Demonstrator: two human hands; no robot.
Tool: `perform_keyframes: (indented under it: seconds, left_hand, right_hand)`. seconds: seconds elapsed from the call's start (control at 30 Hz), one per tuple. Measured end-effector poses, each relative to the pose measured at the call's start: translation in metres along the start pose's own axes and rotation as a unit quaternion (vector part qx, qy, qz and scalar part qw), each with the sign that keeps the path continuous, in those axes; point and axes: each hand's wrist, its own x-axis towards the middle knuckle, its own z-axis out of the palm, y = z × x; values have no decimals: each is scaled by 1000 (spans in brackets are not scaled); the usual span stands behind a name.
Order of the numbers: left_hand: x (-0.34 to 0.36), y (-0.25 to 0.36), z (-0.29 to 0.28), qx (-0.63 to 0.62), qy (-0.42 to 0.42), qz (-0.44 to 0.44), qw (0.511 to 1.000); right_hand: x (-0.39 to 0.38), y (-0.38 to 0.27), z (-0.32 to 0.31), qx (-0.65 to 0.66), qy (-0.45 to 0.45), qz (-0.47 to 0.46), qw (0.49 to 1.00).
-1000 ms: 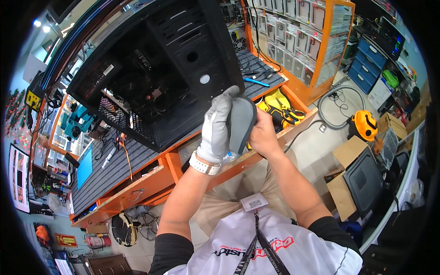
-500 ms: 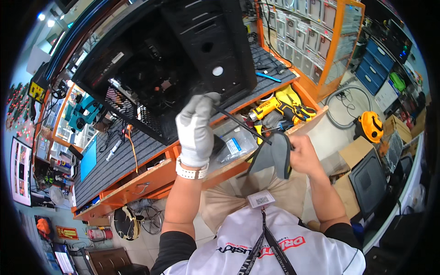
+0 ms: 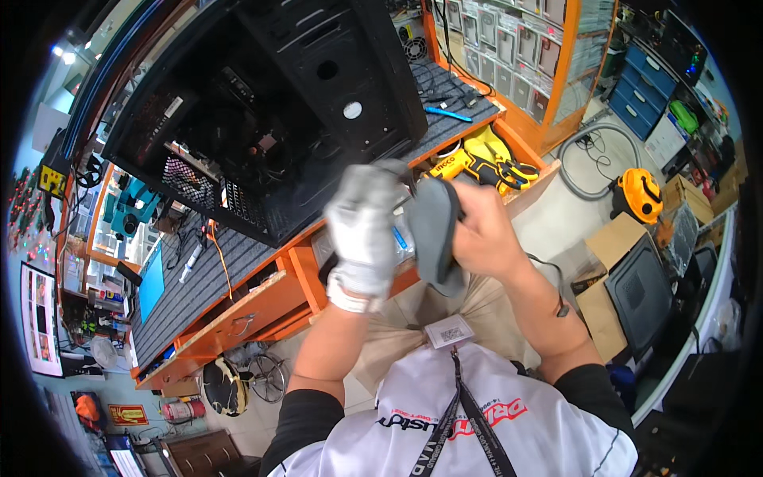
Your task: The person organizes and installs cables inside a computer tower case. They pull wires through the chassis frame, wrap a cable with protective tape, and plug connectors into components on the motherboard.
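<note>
My left hand (image 3: 362, 226), in a grey and white work glove, is smeared by motion. Its fingers cannot be made out, and it is held over the edge of the workbench. Close to its right, my bare right hand (image 3: 486, 226) is closed around a dark grey, flat, rounded piece (image 3: 434, 234) with a darker rim; its exact kind is unclear. A thin black cord (image 3: 554, 274) with a small end hangs beside my right forearm. Beyond my hands, a black computer case (image 3: 362, 71) stands on the bench, its side open and its dark inside showing.
Below my hands, an open drawer holds a yellow power tool (image 3: 451, 164) and yellow-black gear. A blue pen-like tool (image 3: 449, 114) lies on the ribbed bench mat (image 3: 195, 290). Another drawer (image 3: 238, 322) juts out at left. A yellow vacuum cleaner (image 3: 638, 196) and cardboard boxes stand right.
My right hand has risen and moved left with the grey piece, now close to the gloved hand. The left glove has shifted slightly right and down; the black rod-like strip between the hands no longer shows.
</note>
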Motion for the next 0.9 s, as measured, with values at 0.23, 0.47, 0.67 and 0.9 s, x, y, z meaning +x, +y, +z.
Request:
perform_keyframes:
  seconds: [0.23, 0.47, 0.67, 0.9]
  left_hand:
    - [35, 14, -61, -195, 116, 26, 974]
    - [0, 8, -51, -210, 23, -110, 971]
    - [-21, 11, -33, -134, 46, -132, 981]
    - [-24, 37, -57, 35, -8, -131, 991]
  right_hand:
    - [-32, 5, -11, -126, -42, -73, 989]
    - [-24, 15, -16, -57, -21, 46, 997]
    - [24, -16, 50, -73, 21, -55, 996]
    - [2, -11, 53, -160, -54, -90, 981]
